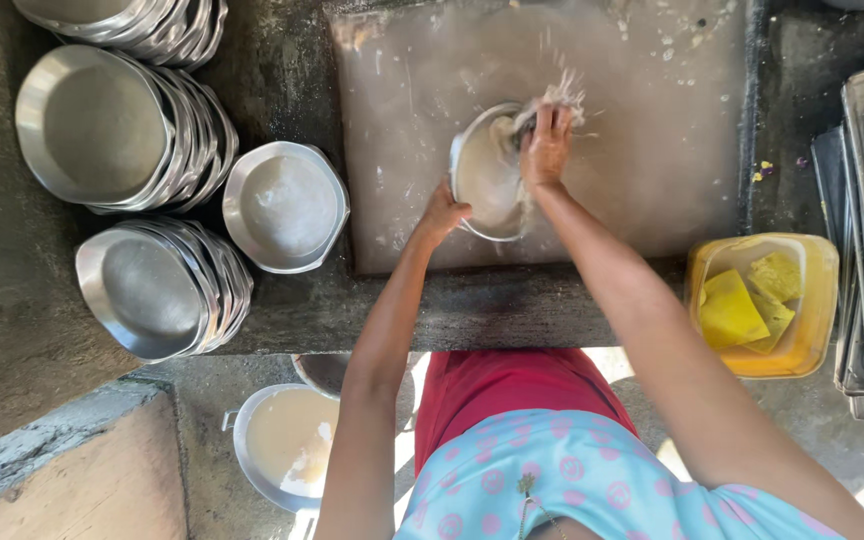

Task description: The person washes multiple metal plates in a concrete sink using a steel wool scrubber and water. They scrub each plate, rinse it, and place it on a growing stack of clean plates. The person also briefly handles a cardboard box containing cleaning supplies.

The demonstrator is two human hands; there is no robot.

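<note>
We pinched the round steel plate's (pixel 487 172) rim with our left hand (pixel 442 213); our right hand (pixel 548 145) pressed a fibrous scrubber (pixel 562 98) against it, bare wet stone slab (pixel 642 150) beyond.

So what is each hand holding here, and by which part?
The left hand grips the metal plate by its near rim. The right hand presses a fibrous scrubber against it.

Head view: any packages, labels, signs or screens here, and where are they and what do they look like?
No labels, signs or screens show.
Yellow tub: the only container of that sort, right of the stone slab, squarish, open-topped, holding yellow sponge pieces.
</note>
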